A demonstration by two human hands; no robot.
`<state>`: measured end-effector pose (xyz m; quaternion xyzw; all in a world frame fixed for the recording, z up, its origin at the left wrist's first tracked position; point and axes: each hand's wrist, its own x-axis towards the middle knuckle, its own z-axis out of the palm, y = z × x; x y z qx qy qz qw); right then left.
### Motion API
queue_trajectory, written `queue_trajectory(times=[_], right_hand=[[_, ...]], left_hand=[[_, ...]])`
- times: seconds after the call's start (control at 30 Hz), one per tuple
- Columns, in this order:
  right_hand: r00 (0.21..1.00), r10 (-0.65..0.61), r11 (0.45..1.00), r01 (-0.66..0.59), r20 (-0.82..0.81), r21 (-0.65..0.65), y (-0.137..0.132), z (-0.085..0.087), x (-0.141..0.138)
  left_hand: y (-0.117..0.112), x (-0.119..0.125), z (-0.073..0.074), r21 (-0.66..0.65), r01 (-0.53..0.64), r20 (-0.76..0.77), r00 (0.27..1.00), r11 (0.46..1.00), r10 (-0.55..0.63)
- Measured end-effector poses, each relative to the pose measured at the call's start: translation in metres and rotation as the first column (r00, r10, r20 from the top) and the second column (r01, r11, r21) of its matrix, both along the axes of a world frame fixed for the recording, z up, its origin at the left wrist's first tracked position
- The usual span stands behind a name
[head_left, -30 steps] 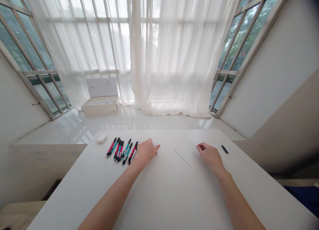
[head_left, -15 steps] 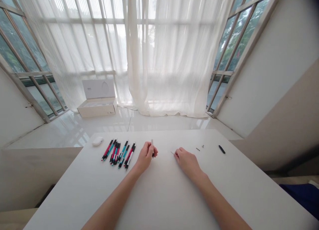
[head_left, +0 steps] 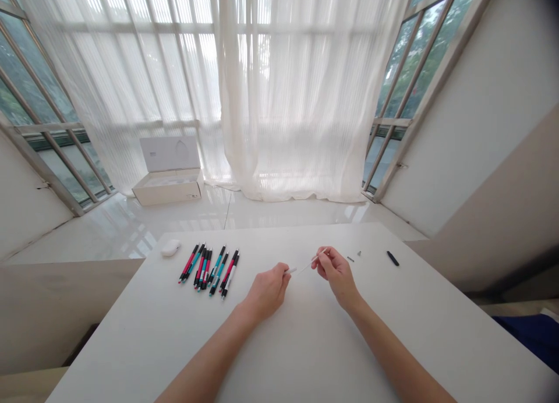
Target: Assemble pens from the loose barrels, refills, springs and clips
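My left hand point(head_left: 267, 290) is closed around a white pen barrel point(head_left: 292, 270), whose end sticks out past the fingers toward the right. Between the thumb and fingers of my right hand point(head_left: 339, 276) is a thin pen refill point(head_left: 307, 267). It slants down to the left, its narrow end close to the barrel's open end; whether the two touch I cannot tell. Just right of that hand lie a small spring point(head_left: 350, 259) and a tiny metal pen tip point(head_left: 359, 253). A black rubber pen grip point(head_left: 393, 258) rests farther right.
Several pink, teal and white pens point(head_left: 209, 269) lie in a loose row on the left of the white table point(head_left: 279, 356). Behind them sits a white earbud case point(head_left: 170, 248). An open white box point(head_left: 168, 192) stands on the ledge below the curtain point(head_left: 297, 129).
My right hand has lifted the refill off the table and turned it toward the barrel. My left hand has moved right and tipped the barrel from upright to nearly level.
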<state>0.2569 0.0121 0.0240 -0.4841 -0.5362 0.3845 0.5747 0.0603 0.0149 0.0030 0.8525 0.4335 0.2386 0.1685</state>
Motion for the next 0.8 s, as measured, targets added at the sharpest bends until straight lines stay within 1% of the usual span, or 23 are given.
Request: queue_trajectory(times=[0.07,0.13,0.3,0.37,0.43,0.6,0.8], right_hand=[[0.996,-0.047,0.999,0.048,-0.073,0.009,-0.001,0.002,-0.001],[0.989,-0.090,0.995,0.093,-0.114,0.023,-0.001,0.003,0.000],[0.987,-0.102,0.994,0.106,-0.126,0.025,0.000,0.003,0.002],[0.990,-0.088,0.996,0.091,-0.113,0.018,-0.001,0.002,0.001],[0.995,-0.050,0.999,0.050,-0.089,0.004,-0.002,0.002,-0.002],[0.992,0.126,0.991,-0.125,0.024,-0.041,-0.007,-0.001,-0.010],[0.985,0.135,0.990,-0.129,0.111,-0.063,-0.006,-0.002,-0.006]], left_hand=[[-0.002,0.001,0.002,0.013,0.008,-0.066,0.998,1.000,-0.007],[-0.002,0.001,0.003,0.019,0.003,-0.092,0.996,1.000,-0.001],[-0.003,0.001,0.004,0.027,0.003,-0.097,0.995,1.000,0.000],[-0.003,0.001,0.004,0.028,0.010,-0.101,0.995,1.000,-0.007],[-0.003,0.001,0.004,0.027,0.013,-0.101,0.995,1.000,-0.010],[-0.002,0.001,0.003,0.040,0.023,-0.094,0.995,0.999,-0.019],[-0.002,0.000,0.003,0.054,0.034,-0.105,0.994,0.998,-0.028]])
